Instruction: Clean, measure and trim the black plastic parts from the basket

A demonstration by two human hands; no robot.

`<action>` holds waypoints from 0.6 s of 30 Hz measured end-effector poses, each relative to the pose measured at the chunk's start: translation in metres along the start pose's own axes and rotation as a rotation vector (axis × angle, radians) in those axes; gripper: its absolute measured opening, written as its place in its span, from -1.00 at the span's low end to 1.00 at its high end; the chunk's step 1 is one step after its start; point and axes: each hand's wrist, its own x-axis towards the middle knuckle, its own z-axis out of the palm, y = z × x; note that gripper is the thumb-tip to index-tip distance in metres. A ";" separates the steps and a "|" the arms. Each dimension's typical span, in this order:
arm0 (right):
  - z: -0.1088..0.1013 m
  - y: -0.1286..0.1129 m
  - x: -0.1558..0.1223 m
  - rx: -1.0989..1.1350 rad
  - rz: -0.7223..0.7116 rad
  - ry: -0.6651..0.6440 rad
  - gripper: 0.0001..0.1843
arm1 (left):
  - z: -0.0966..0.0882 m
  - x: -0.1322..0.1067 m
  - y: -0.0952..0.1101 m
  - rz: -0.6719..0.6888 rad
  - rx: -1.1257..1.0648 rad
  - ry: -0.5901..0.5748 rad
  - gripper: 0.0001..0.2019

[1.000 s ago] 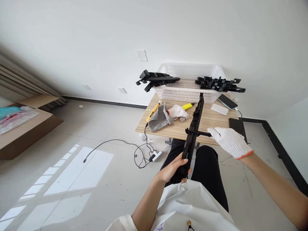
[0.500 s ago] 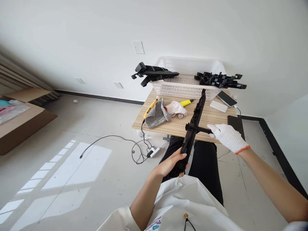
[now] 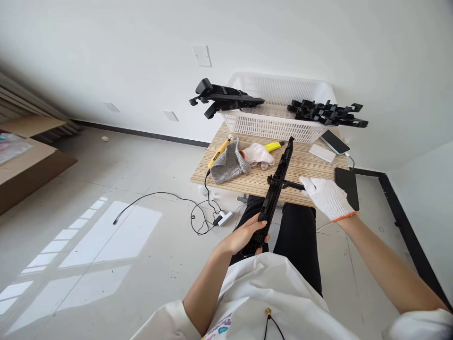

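Head view is showing the person's bare left hand point(image 3: 244, 238), its fingers wrapping around the lower end of a long black plastic rail point(image 3: 275, 186) above the lap. Further up, the gloved right hand point(image 3: 325, 198) is gripping the rail's short side arm, fingers closed on it. The rail's far end is reaching over the striped wooden counter point(image 3: 307, 172), where a grey cloth point(image 3: 228, 163), a loose white glove point(image 3: 258, 155), a yellow tool point(image 3: 217, 153) and a phone point(image 3: 334, 141) are lying. Behind them a white basket point(image 3: 276, 127) is carrying black parts point(image 3: 222, 97) across its rim. On the left, a black cable point(image 3: 155, 196) is trailing over the pale floor point(image 3: 106, 160) in front of a white wall point(image 3: 283, 38).
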 end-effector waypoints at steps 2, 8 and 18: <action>-0.001 -0.002 0.000 -0.013 -0.004 0.006 -0.50 | -0.002 -0.002 0.000 0.001 -0.012 -0.008 -0.66; -0.009 -0.008 -0.003 -0.120 -0.009 -0.008 -0.52 | -0.003 -0.006 0.002 0.003 0.051 0.023 -0.65; -0.001 -0.009 0.001 -0.187 -0.076 -0.066 -0.57 | -0.003 -0.007 -0.003 0.043 0.094 0.066 -0.68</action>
